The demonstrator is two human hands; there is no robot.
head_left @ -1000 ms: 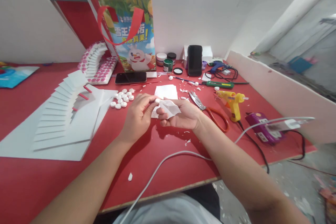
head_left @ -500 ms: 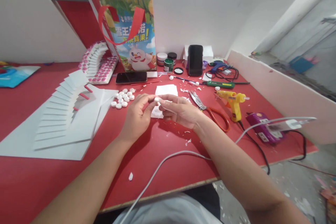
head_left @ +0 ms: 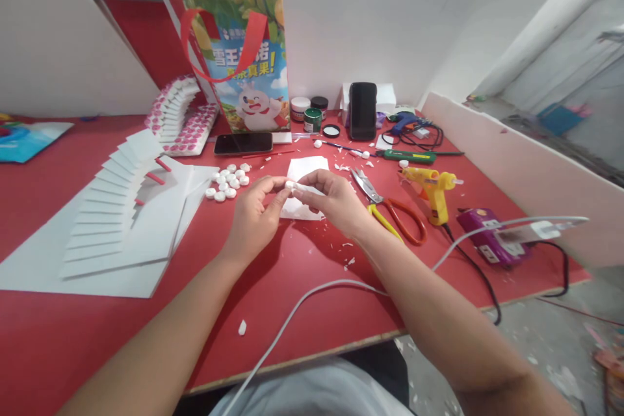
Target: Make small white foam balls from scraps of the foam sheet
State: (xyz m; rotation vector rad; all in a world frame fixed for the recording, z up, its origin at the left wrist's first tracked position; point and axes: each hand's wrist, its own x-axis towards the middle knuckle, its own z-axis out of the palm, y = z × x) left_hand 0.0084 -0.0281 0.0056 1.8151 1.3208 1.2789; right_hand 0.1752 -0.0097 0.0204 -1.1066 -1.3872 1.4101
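Left hand and right hand meet above the middle of the red table. The left one pinches a small white round piece narrowly; the right one, right beside this piece, holds a thin white sheet. Toward the table's near edge lies a white scrap, and a pale cable passes over this edge. Farther in, to the right, are metal snips, then, closer to the right edge, a yellow glue gun. To the left there is a group of white discs. Near the far edge a smartphone lies before a printed bag.
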